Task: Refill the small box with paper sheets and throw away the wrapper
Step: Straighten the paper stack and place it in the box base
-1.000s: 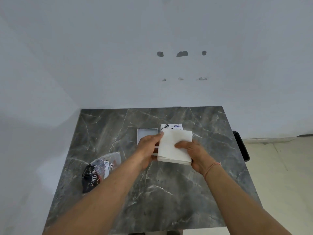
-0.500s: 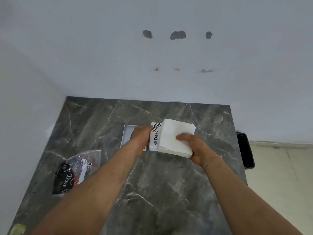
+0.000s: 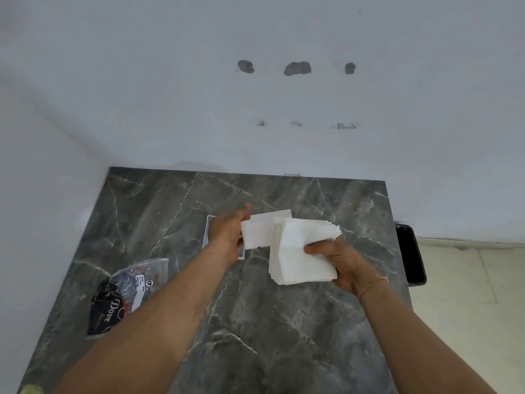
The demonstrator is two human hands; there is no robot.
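Two hands [image 3: 227, 234] on paper sheets [image 3: 304, 251]

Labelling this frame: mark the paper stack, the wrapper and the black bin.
paper stack [image 3: 302, 251], head view, top sheet's middle.
wrapper [image 3: 127, 291], head view, its printed middle.
black bin [image 3: 412, 254], head view, dark inside beside the table's right edge.

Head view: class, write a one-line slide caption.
Right hand holds paper stack; left hand lifts sheets above small box.

Dark marble table [image 3: 255, 322]; black bin [image 3: 410, 254] beside it.
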